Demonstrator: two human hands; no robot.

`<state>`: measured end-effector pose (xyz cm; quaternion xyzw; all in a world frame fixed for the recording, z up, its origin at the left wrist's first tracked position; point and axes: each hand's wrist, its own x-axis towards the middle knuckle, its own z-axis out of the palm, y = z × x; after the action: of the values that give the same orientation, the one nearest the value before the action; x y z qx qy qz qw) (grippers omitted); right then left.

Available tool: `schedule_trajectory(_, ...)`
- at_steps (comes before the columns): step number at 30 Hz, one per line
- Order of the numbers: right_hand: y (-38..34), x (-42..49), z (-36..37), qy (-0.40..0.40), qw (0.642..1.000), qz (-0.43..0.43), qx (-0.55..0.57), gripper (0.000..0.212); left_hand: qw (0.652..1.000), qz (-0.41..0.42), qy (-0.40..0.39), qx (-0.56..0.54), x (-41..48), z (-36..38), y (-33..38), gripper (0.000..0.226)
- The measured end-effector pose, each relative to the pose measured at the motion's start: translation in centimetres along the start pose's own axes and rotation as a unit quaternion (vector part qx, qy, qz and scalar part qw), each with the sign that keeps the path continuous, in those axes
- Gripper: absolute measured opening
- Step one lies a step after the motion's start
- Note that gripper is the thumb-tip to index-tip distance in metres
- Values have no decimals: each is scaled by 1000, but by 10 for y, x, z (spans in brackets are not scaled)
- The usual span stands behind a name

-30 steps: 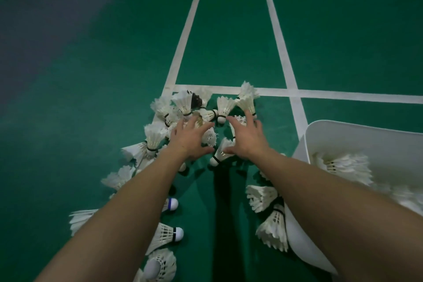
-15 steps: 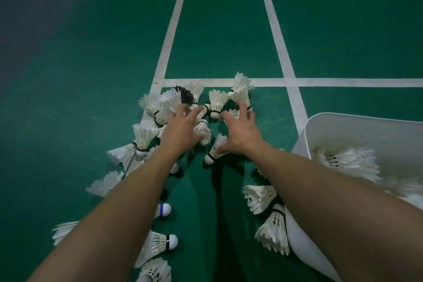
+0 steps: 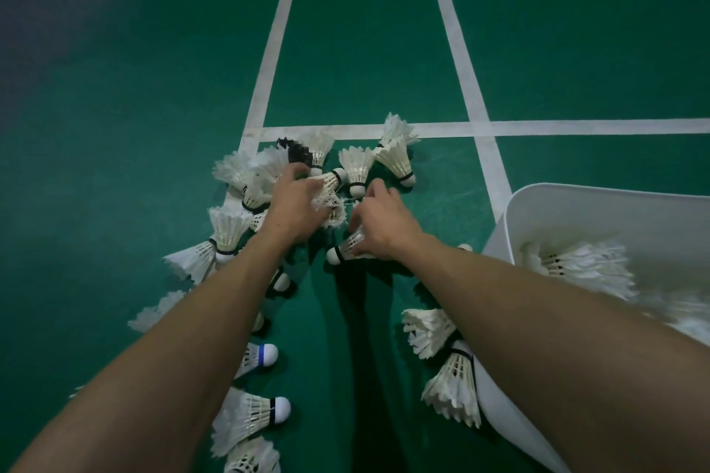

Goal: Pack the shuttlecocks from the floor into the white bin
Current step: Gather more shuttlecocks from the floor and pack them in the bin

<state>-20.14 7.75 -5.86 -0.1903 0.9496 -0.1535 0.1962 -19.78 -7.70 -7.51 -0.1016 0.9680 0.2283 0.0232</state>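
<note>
Both bare arms reach forward over the green court floor [image 3: 115,127] into a pile of feather shuttlecocks [image 3: 357,165] that lies just on the near side of a crossing of white lines [image 3: 538,127]. The left hand [image 3: 296,203] is curled, its fingers closed round a frayed shuttlecock [image 3: 332,211] whose ragged feathers stick out to the right of the knuckles. Its fingertips reach into the far part of the pile. The right hand [image 3: 384,223], just beside it on the right, is curled too, with its fingers bent down. Its thumb pinches the skirt of a lying shuttlecock [image 3: 344,248] whose cork points to the near left. More shuttlecocks trail along the floor under and to the left of the left forearm toward the near edge, among them a blue-banded shuttlecock [image 3: 255,357]. Two others lie under the right forearm, against the outer wall of the white bin [image 3: 614,219], which stands at the right of the scene. Inside the bin lie several shuttlecocks, their feathers partly blurred.
</note>
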Motion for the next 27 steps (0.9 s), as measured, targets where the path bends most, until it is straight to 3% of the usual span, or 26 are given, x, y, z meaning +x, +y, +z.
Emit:
schedule_trajectory(6,0,-3,-7,7,1000,8,9,30,998,15,-11,-60,-8,-9,4,22)
schedule_trajectory(11,-1,-6,-10,15,999,31,23,19,997,-12,32,-74,-17,-13,6,24)
schedule_trajectory(17,-5,-21,-4,-49,997,37,-43,52,997,24,58,-52,-43,-11,-1,15)
schedule_trajectory(21,-11,-30,-2,-11,998,32,-60,31,998,32,23,-40,-57,-14,-7,18)
schedule_trajectory(27,-14,-42,-10,69,997,30,-36,30,996,1,46,-75,-70,-22,-7,12)
